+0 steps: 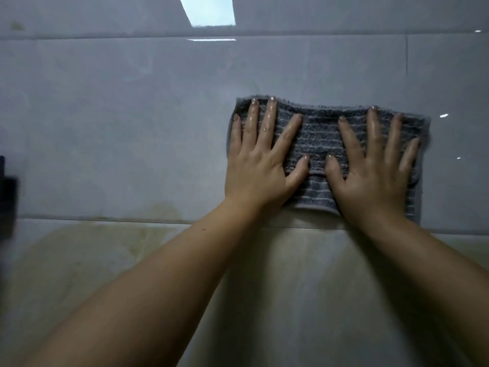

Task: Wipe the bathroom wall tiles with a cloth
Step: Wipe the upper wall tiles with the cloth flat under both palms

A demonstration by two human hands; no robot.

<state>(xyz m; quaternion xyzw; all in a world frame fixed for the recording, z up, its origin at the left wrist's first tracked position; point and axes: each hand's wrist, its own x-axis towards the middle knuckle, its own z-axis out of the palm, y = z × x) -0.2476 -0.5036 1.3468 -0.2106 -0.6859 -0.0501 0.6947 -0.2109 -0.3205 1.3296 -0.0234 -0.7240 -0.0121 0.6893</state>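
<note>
A dark thing sticks in at the far left edge; it is too blurry to tell what it is. The wall tiles are grey and shiny, with yellow-brown stains low down on the left. Both bare arms reach up from the bottom. The left hand lies flat on the left part of the cloth, fingers straight and spread wide, with a ring on one finger. The grey striped cloth is pressed flat on the wall, just above a tile line. The right hand lies flat on its right part, fingers spread wide too. Both thumbs point inward, close but apart. The fingers look wet.
</note>
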